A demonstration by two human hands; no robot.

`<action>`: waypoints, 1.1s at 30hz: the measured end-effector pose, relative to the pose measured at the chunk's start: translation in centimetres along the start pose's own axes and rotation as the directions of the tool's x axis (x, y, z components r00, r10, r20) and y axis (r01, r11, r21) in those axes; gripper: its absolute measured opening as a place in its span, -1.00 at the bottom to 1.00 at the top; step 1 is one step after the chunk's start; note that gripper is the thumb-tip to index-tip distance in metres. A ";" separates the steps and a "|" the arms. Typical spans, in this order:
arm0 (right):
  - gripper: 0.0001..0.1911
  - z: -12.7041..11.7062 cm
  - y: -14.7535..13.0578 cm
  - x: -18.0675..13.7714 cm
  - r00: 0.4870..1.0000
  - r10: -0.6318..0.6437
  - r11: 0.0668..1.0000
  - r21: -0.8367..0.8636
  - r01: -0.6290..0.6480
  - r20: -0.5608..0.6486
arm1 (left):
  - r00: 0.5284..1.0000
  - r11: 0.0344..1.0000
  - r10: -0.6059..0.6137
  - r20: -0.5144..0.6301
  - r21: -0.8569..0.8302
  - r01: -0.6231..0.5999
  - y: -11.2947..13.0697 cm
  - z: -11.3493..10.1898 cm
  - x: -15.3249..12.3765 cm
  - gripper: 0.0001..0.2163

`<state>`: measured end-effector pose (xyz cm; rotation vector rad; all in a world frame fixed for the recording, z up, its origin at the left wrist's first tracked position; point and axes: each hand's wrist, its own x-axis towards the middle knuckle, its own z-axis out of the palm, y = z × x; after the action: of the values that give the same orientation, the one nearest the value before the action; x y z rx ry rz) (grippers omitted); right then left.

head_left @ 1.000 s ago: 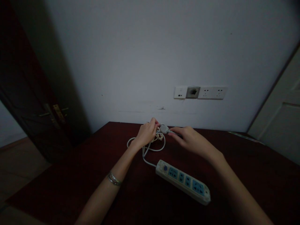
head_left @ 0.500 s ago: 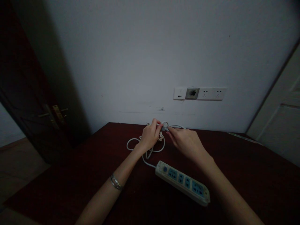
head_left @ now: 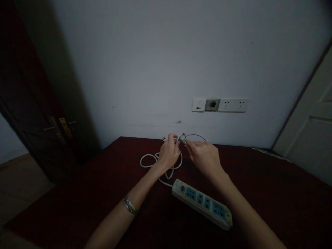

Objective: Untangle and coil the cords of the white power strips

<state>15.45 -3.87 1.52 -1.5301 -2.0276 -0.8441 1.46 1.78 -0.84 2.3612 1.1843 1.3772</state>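
My left hand [head_left: 169, 152] is closed, with thumb and fingers pinching a pale cord [head_left: 178, 137] near the wall. Just left of its fingertips, a small plug [head_left: 164, 139] with dark prongs sticks out. My right hand [head_left: 204, 154] is closed on a grey piece that looks like a plug [head_left: 183, 140], with a loop of cord around it between the hands. A thin cable arcs behind the right hand. Loops of white cord [head_left: 147, 155] lie below the left hand and run to a white power strip [head_left: 202, 204] with blue sockets, lying slanted between my forearms.
The dark red tabletop [head_left: 98, 193] reaches back to a pale wall. A row of wall sockets [head_left: 233, 105] and a grey square fitting [head_left: 212, 104] sit above its back edge. A dark door [head_left: 36, 114] stands at left, a light door [head_left: 316, 124] at right.
My left hand has turned and shifted slightly right and down. The cord loop between the hands stands out more, and the thin cable behind the right hand arcs higher. The power strip stays put.
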 end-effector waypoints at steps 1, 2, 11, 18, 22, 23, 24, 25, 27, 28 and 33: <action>-0.66 0.1 0.0 0.0 1.000 0.006 1.000 -0.002 -0.006 -0.012 | 1.000 1.000 0.014 -0.006 -0.015 -0.014 0.0 0.1 0.0 -0.85; -0.65 0.3 -0.1 -0.1 1.000 0.013 1.000 -0.006 -0.013 -0.024 | 1.000 0.999 0.028 -0.012 -0.031 -0.028 -0.1 0.2 -0.1 -0.85; -0.61 1.2 0.0 -0.3 0.989 0.039 0.998 -0.046 -0.046 -0.141 | 0.991 0.978 0.134 -0.024 -0.160 -0.136 -0.4 0.9 -0.6 -0.74; -0.73 2.2 1.1 -0.3 0.949 0.037 0.998 0.055 -0.020 -0.314 | 0.967 0.953 0.245 -0.076 -0.162 -0.254 -1.1 1.2 -0.5 -0.64; -0.75 2.2 1.5 -0.2 0.946 -0.014 0.995 0.085 0.044 -0.325 | 0.975 0.950 0.189 -0.118 -0.228 -0.212 -0.7 1.5 -0.8 -0.60; -0.74 2.1 1.4 -0.1 0.945 -0.043 0.994 0.081 0.073 -0.324 | 0.978 0.951 0.151 -0.141 -0.249 -0.183 -0.5 1.5 -0.9 -0.60; -0.74 2.0 1.3 -0.1 0.943 -0.075 0.992 0.074 0.104 -0.325 | 0.980 0.951 0.111 -0.166 -0.269 -0.153 -0.3 1.5 -1.0 -0.60; -0.74 1.9 1.2 -0.1 0.939 -0.106 0.989 0.065 0.134 -0.326 | 0.978 0.949 0.073 -0.194 -0.287 -0.127 -0.1 1.5 -1.1 -0.60; -0.75 1.8 1.0 -0.1 0.932 -0.152 0.983 0.046 0.177 -0.330 | 0.971 0.940 0.011 -0.238 -0.328 -0.091 0.2 1.5 -1.1 -0.59; -0.75 1.8 0.9 -0.1 0.928 -0.167 0.981 0.038 0.190 -0.332 | 0.969 0.932 -0.015 -0.248 -0.354 -0.077 0.3 1.4 -1.0 -0.59; -0.77 1.8 1.1 -0.1 0.915 -0.223 0.969 0.028 0.246 -0.337 | 0.962 0.853 -0.123 -0.242 -0.522 -0.022 0.6 1.3 -0.7 -0.64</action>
<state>16.53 -2.46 0.46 -1.0343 -1.9848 -1.0335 2.65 1.16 -1.73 1.7928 0.7765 1.7706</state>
